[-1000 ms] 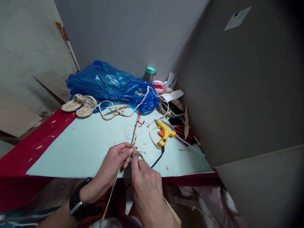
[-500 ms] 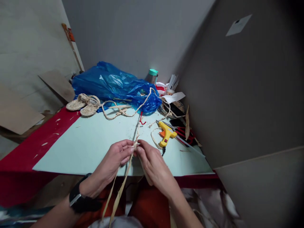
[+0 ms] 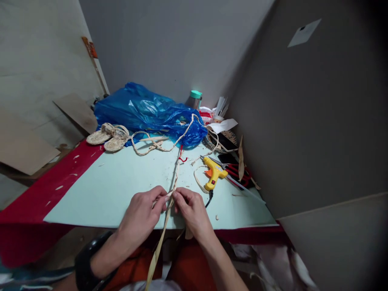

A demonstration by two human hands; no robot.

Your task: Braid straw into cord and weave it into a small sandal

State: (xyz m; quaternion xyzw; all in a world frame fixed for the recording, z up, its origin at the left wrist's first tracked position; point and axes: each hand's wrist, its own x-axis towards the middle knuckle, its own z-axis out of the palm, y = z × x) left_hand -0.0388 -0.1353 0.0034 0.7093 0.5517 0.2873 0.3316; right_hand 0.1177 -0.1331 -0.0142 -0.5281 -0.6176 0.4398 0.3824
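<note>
A thin braid of pale dried plant fibre (image 3: 177, 174) runs toward me from a red string (image 3: 182, 158) on the table. At its near end my left hand (image 3: 145, 208) pinches one strand, drawn out to the left. My right hand (image 3: 191, 208) pinches the braid close beside it, fingertips almost meeting the left ones. One long flat strand (image 3: 158, 252) hangs from between the hands over the table edge toward my lap. A yellow glue gun (image 3: 214, 173) lies to the right of the braid.
A blue plastic bag (image 3: 145, 107) fills the back, with a long braided cord (image 3: 184, 131) across it. Small woven slippers (image 3: 117, 139) sit at the left. Red-handled scissors (image 3: 238, 171) lie at the right, near a grey wall. A green-lidded bottle (image 3: 195, 97) stands behind.
My left hand has moved slightly left and now pulls a strand sideways. Only one strand still hangs plainly below the hands, where two hung before. The view has shifted slightly.
</note>
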